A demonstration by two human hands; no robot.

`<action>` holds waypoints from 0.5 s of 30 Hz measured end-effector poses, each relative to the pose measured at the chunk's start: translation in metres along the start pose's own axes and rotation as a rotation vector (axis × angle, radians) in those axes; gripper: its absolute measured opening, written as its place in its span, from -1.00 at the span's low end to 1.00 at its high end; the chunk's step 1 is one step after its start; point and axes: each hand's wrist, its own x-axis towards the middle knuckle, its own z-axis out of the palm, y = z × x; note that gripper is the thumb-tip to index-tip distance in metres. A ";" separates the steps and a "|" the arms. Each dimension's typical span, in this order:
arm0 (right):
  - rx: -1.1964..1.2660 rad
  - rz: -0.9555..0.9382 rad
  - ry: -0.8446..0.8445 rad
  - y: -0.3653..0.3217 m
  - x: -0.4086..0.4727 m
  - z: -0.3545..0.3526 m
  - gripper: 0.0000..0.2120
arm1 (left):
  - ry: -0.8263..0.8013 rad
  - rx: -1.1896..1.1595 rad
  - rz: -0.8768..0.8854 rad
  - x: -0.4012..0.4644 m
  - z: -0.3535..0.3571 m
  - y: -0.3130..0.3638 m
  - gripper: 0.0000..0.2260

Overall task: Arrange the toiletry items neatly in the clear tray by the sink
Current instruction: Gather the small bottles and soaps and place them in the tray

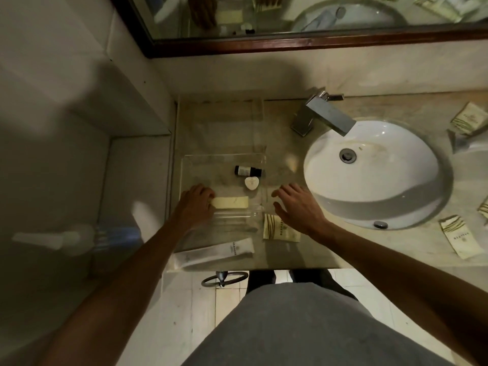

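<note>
Hands work at a clear tray (184, 165) on the desk beside the sink (375, 196): left hand (196, 204) fingers grip a pale soap bar (231, 202) inside, best squared to the front wall; right hand (297, 204) hovers open, empty.

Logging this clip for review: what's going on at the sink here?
A person is sorting hotel toiletries into a clear tray left of the sink. The left hand rests on a pale yellow packet in the tray, near a small dark bottle and a white round item. The right hand hovers open above a striped sachet. More sachets lie right of the sink.
</note>
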 end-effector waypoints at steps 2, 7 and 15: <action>-0.004 -0.001 0.016 -0.007 0.013 0.000 -0.70 | -0.003 -0.025 -0.066 0.004 -0.001 -0.001 -0.73; -0.055 -0.026 -0.012 -0.031 0.063 0.004 -0.65 | 0.037 0.021 -0.144 0.009 -0.002 -0.001 -0.70; -0.135 -0.009 -0.081 -0.034 0.081 0.017 -0.63 | 0.199 0.051 0.192 0.071 -0.014 0.070 -0.60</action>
